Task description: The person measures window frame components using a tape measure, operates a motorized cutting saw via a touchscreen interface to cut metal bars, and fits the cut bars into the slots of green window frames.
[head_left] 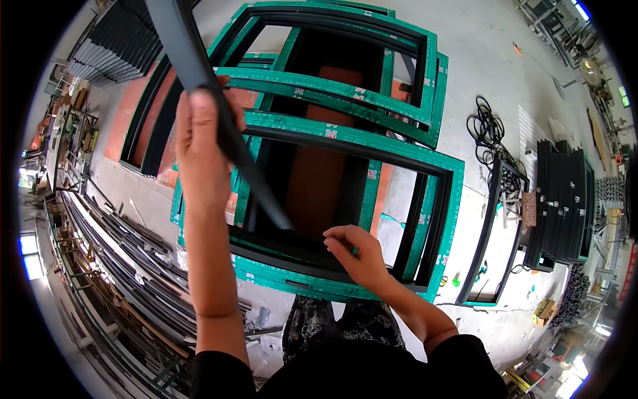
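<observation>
My left hand is raised and closed round a long dark grey strip, a flat bar with a tapered-looking far end. The strip slants across the view from the upper left toward the middle, above the frames. My right hand hovers over the near side of a black window frame covered in green protective film. Its fingers are loosely curled, thumb and forefinger slightly apart, with nothing visible between them. Behind the near frame rests another green-filmed frame, overlapping further frames under it.
Long dark profiles lie piled along the left. A stack of black profiles stands at the right, by a leaning black frame. Coiled black cable or gasket lies on the floor. Reddish boards show beneath the frames at left.
</observation>
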The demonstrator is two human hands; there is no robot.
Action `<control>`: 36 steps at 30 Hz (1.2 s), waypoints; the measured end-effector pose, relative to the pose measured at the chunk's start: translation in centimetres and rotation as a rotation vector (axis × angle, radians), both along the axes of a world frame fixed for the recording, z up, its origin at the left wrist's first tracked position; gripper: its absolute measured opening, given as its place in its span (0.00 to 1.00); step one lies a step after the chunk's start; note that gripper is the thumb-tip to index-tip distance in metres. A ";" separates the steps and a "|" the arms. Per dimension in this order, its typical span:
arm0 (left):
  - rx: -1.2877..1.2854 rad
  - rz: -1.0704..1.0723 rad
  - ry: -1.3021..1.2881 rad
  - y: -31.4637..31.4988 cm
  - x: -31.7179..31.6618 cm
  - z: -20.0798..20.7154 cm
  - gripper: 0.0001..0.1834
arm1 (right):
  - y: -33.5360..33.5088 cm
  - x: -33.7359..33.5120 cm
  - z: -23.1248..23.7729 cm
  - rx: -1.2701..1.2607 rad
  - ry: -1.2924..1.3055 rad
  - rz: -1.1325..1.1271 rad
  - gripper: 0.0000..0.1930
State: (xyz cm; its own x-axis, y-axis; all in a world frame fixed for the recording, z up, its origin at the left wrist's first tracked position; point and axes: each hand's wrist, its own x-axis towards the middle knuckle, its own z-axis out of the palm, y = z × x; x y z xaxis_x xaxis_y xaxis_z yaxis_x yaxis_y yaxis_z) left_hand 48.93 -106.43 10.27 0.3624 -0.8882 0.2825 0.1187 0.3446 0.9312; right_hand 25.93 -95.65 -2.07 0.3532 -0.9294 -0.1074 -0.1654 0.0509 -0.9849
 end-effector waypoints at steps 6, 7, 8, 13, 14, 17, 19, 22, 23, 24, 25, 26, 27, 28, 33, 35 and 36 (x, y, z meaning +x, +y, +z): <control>-0.044 -0.040 0.572 -1.7 -1.1 -7.6 0.11 | -1.2 -1.6 -0.8 0.143 -0.042 -0.040 0.11; -0.013 -0.024 0.606 -1.6 -1.4 -9.1 0.11 | -1.5 -1.9 -1.6 0.363 -0.188 -0.080 0.13; 0.019 -0.008 0.639 -1.3 -1.9 -10.4 0.12 | -1.8 -2.3 -2.3 0.580 -0.338 -0.120 0.14; 0.212 0.019 0.832 0.3 -4.5 -14.9 0.11 | -5.1 -3.8 -4.7 0.764 -0.635 -0.505 0.19; 0.213 0.023 0.833 0.4 -4.7 -15.3 0.11 | -5.5 -4.1 -4.7 0.722 -0.556 -0.484 0.17; 0.131 0.051 0.466 0.3 -4.8 -13.1 0.10 | -4.8 -3.9 -3.6 0.653 -0.222 -0.264 0.13; 0.192 0.118 0.223 -0.8 -5.0 -10.9 0.10 | -4.3 -3.5 -2.1 0.516 -0.165 -0.225 0.13; 0.293 0.136 -0.329 -2.2 -5.5 -9.3 0.11 | -5.7 -3.7 0.6 0.217 -0.197 -0.269 0.15; 0.253 0.119 -0.515 -2.5 -6.0 -9.5 0.11 | -6.4 -4.0 0.9 0.131 -0.210 -0.309 0.19; 0.211 0.104 -0.703 -2.7 -6.5 -9.5 0.11 | -7.4 -4.3 1.0 0.058 -0.235 -0.378 0.26; 0.105 0.109 -0.808 -2.9 -7.0 -11.2 0.12 | -8.3 -4.6 1.2 -0.013 -0.288 -0.402 0.30; -0.007 0.104 -0.911 -3.4 -7.4 -13.5 0.13 | -9.3 -5.1 1.1 -0.005 -0.299 -0.480 0.33; 0.029 -0.003 -1.031 -3.1 -7.0 -14.9 0.15 | -10.2 -5.5 1.1 0.058 -0.340 -0.542 0.35; 0.066 -0.122 -1.139 -2.8 -6.8 -16.7 0.16 | -11.1 -6.2 0.2 0.137 -0.409 -0.684 0.30; -0.093 -0.204 -1.291 -2.3 -4.1 -22.0 0.18 | -10.8 -11.6 -8.9 0.485 -0.578 -0.870 0.15; -0.126 -0.260 -1.396 -2.8 -3.0 -24.5 0.17 | -10.0 -11.4 -11.1 0.538 -0.641 -0.819 0.14; -0.120 -0.262 -1.401 -3.0 -2.8 -25.3 0.17 | -9.7 -10.9 -11.8 0.555 -0.662 -0.839 0.14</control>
State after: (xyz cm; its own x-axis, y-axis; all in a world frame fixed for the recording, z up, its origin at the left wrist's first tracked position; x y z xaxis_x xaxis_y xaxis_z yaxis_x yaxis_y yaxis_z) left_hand 46.12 -109.44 -15.01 -0.4412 -0.8304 0.3404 -0.7868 0.5403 0.2983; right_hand 15.04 -105.38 -13.90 -0.2014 -0.7807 -0.5915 0.6517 0.3440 -0.6760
